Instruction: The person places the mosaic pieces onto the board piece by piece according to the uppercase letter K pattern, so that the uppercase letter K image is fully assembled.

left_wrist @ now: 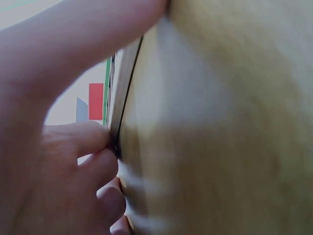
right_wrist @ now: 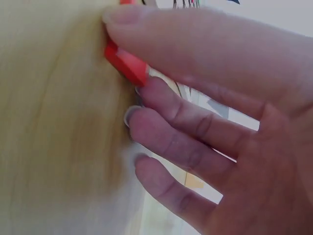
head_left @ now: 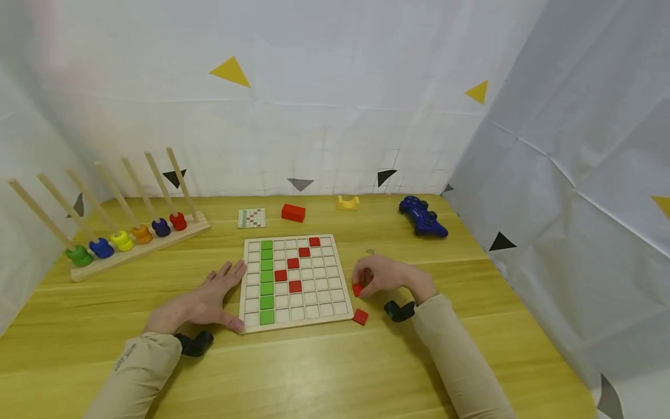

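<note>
A white gridded wooden board (head_left: 311,299) lies flat on the table. One column of it holds several green tiles (head_left: 267,288), and several red tiles (head_left: 293,263) run mostly in a diagonal. My left hand (head_left: 209,299) is spread at the board's left side, with thumb and fingers touching its edge. Just off the right edge, my right hand (head_left: 384,274) pinches a red square tile (right_wrist: 128,66) between thumb and index finger, low over the table. The other fingers are loosely bent. Another red tile (head_left: 360,316) lies near the board's lower right corner.
A wooden rack (head_left: 141,247) with upright pegs and coloured beads stands at the left. Behind the board are a small pattern card (head_left: 252,218), a red block (head_left: 293,213) and a yellow arch block (head_left: 348,203). A blue game controller (head_left: 422,216) lies back right.
</note>
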{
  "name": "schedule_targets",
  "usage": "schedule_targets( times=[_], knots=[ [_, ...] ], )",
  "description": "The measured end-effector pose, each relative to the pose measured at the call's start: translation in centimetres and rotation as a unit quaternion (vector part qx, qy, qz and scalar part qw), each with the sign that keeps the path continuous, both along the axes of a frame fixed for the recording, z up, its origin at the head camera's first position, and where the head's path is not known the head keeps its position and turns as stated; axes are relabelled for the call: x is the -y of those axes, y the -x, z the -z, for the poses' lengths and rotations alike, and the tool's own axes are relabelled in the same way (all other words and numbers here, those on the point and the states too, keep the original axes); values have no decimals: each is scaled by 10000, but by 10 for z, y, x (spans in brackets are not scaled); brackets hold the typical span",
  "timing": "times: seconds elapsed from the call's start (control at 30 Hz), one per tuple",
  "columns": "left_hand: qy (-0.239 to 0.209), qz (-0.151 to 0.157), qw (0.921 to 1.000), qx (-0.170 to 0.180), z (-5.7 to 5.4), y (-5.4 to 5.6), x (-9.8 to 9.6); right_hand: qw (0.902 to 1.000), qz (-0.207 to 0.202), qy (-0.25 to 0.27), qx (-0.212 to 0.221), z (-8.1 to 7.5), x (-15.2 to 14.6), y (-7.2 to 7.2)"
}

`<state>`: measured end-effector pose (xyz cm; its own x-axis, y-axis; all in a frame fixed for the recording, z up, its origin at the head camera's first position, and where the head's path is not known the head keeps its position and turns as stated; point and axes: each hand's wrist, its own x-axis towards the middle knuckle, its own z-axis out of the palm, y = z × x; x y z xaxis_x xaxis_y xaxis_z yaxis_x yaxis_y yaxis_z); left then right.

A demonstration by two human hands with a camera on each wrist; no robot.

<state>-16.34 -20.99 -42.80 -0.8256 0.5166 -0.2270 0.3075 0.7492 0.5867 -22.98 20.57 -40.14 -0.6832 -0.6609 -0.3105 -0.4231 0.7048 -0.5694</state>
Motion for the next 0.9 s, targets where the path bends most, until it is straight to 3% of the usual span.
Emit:
schedule_targets(
  times=[0.5, 0.9],
  knots=[
    [13, 4, 10000, 24, -1, -1, -1, 9989, 232, -163, -364, 3, -4, 3],
    [71, -38, 9999, 67, -1, 0, -1, 9976, 97, -200, -657, 7, -4, 7]
  ],
)
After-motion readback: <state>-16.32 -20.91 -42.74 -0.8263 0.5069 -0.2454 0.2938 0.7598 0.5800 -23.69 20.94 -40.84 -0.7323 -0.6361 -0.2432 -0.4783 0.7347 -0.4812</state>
